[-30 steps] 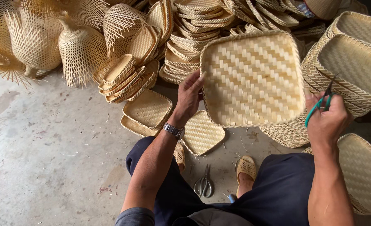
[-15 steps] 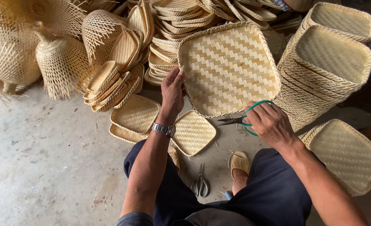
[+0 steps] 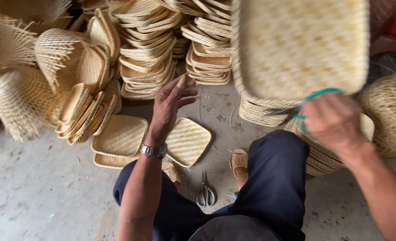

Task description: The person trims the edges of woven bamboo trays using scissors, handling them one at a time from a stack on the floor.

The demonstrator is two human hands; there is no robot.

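Head view shows us a grey, dusty concrete floor (image 3: 37,196) strewn with thin fibre scraps, and we sit low over it with our dark trousers filling the frame toward six o'clock. Woven bamboo ware crowds the far side: stacks of shallow trays (image 3: 146,49) from eleven to twelve o'clock, and unfinished baskets with loose, fraying strands (image 3: 15,89) at nine to ten o'clock. Our right hand (image 3: 334,120) at three o'clock is badly blurred; we can make out green-handled scissors (image 3: 316,96) looped on its fingers, so it is closed around those handles. Whether it also grips the large woven tray (image 3: 302,44), which fills the frame at one o'clock, blurred and cut off by the top edge, we cannot tell. Our left hand (image 3: 169,105), wearing a metal wristwatch (image 3: 153,151), hangs spread and empty near the centre, fingers apart, touching nothing. Just below it a small square tray (image 3: 188,140) lies flat on the floor, with two nested trays (image 3: 117,143) beside it at eight o'clock; all of them hold nothing. A second pair of scissors (image 3: 205,194) rests on the floor between our legs, near a woven sandal (image 3: 239,158). A rounded basket (image 3: 392,111) sits at the three o'clock edge, partly cut off.
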